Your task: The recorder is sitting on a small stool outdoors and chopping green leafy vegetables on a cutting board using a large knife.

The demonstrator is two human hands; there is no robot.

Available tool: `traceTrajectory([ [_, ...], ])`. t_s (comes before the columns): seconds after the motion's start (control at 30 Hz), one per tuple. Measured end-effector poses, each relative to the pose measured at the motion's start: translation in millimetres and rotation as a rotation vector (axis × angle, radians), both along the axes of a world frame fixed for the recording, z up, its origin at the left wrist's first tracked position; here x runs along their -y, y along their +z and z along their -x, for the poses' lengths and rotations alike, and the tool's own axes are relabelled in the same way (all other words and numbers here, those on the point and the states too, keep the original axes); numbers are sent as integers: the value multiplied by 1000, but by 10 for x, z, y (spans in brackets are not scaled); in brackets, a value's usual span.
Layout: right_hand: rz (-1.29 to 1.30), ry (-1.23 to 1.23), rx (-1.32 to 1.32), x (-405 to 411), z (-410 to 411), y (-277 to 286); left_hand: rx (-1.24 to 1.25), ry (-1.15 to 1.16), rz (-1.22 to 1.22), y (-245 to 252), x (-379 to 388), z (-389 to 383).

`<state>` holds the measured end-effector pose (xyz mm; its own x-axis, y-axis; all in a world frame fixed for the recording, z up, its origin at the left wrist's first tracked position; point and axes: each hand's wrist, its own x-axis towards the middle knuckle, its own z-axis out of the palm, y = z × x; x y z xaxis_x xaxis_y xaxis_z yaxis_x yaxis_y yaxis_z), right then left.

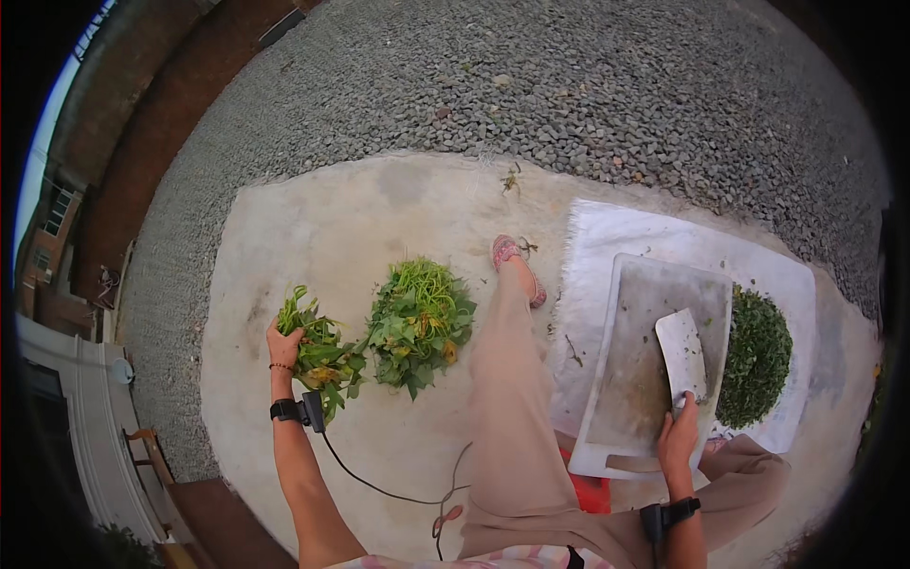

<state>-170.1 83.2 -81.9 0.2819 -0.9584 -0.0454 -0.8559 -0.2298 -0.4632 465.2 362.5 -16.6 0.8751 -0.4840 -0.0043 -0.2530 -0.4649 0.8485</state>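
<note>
My left hand (286,346) grips a bunch of leafy green stems (323,366), some leaves yellowed, out to my left. Just right of it a larger pile of the same greens (421,320) lies on the concrete. My right hand (679,437) holds a cleaver (682,355) by its handle, the broad blade flat over the cutting board (633,341). Bits of green stick to the blade. Beyond the board's right edge sits a heap of finely chopped greens (757,359), its left side partly hidden by the board.
A white woven sheet (590,242) lies under the chopped heap. Something red (593,492) shows below the board. My outstretched leg (508,398) separates the piles. A black cable (384,491) runs from my left wrist strap. Gravel (498,92) borders the concrete (320,227).
</note>
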Motion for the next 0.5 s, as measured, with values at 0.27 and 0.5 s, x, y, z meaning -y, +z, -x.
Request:
traceTrajectory([
  [0.27, 49, -47, 169, 20, 149, 28, 26, -259, 111, 1678, 822, 758],
  [0.5, -242, -369, 598, -47, 311, 581, 224, -693, 45, 2498, 2130, 2297],
])
